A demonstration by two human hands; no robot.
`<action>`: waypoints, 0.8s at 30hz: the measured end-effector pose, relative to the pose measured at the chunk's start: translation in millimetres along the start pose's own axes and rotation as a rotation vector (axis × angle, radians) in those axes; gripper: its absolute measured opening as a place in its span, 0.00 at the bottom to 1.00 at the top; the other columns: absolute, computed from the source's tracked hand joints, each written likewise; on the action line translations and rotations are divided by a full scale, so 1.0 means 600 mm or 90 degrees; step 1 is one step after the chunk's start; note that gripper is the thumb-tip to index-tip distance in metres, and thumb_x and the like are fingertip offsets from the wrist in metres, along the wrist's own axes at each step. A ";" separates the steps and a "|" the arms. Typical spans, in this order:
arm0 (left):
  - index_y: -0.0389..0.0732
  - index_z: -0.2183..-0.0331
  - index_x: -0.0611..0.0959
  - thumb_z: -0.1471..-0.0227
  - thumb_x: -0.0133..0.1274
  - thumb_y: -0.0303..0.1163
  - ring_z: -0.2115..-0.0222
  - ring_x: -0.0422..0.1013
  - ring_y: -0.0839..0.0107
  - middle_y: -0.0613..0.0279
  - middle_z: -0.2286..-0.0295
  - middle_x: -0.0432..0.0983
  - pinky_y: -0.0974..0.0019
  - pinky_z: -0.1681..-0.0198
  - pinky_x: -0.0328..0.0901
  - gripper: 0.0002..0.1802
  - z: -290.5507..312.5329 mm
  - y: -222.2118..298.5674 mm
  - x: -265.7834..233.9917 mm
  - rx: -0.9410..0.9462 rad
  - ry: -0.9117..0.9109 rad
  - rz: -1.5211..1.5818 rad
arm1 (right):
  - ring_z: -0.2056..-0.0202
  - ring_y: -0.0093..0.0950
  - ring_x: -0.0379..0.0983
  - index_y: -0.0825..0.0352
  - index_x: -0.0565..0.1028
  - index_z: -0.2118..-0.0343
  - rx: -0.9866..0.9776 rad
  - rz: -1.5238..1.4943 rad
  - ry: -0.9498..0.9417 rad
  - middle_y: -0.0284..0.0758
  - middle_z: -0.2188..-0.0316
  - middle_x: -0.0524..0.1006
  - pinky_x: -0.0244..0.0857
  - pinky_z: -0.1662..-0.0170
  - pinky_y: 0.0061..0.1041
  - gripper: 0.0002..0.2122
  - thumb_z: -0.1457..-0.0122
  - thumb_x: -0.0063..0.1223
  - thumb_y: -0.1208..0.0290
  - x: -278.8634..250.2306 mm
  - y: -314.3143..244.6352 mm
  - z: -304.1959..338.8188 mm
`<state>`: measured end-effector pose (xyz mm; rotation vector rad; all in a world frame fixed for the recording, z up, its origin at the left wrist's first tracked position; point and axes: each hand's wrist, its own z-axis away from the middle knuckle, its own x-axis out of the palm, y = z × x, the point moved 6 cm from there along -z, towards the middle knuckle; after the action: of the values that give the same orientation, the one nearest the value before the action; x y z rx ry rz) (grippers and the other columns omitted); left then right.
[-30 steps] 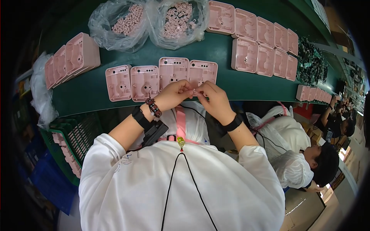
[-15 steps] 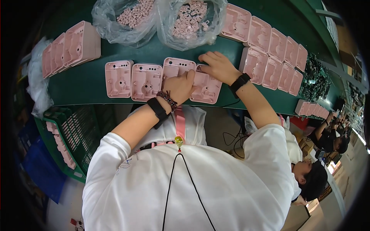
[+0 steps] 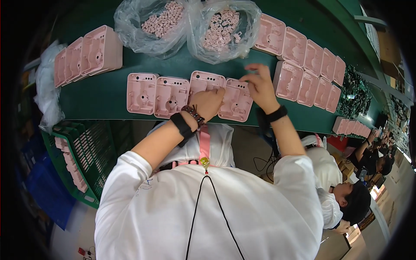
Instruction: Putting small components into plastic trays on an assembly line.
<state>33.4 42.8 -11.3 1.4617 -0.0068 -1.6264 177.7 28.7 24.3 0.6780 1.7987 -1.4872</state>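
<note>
Left hand is pressed down on the pink housing, the last one in the row of four on the green belt, fingers curled over its near-left edge. Right hand hovers just past that housing's far-right corner, fingers loosely pinched; can't tell if there's anything in them. Two clear bags of small pink parts sit beyond both hands.

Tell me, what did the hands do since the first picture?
Both hands went forward from the chest to the row of pink shells. The left hand now rests on the third shell; the right hand hovers above the fourth shell. The two bags stayed put.
</note>
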 end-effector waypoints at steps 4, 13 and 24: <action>0.37 0.70 0.69 0.53 0.48 0.39 0.83 0.70 0.62 0.55 0.78 0.72 0.60 0.81 0.63 0.15 0.019 0.004 -0.066 0.122 0.138 0.213 | 0.57 0.35 0.60 0.65 0.74 0.73 0.217 -0.162 0.226 0.38 0.62 0.65 0.55 0.54 0.29 0.12 0.62 0.45 0.86 -0.009 -0.037 0.037; 0.42 0.70 0.71 0.47 0.42 0.48 0.77 0.63 0.76 0.67 0.73 0.67 0.73 0.75 0.60 0.18 0.039 -0.065 -0.038 -0.463 -0.074 1.256 | 0.58 0.38 0.58 0.63 0.73 0.68 0.187 -0.134 0.188 0.37 0.62 0.64 0.56 0.57 0.31 0.12 0.60 0.58 0.74 0.068 -0.180 -0.020; 0.40 0.70 0.72 0.46 0.42 0.46 0.76 0.62 0.80 0.67 0.76 0.67 0.75 0.73 0.59 0.18 0.059 -0.094 -0.071 -0.277 -0.047 0.999 | 0.70 0.32 0.66 0.65 0.73 0.71 0.185 -0.267 0.196 0.35 0.69 0.70 0.59 0.68 0.25 0.06 0.54 0.52 0.79 0.059 -0.166 -0.029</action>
<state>-34.3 82.1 1.4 0.6101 -0.6320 -0.3141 76.2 24.2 59.4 0.7318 2.0677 -2.0426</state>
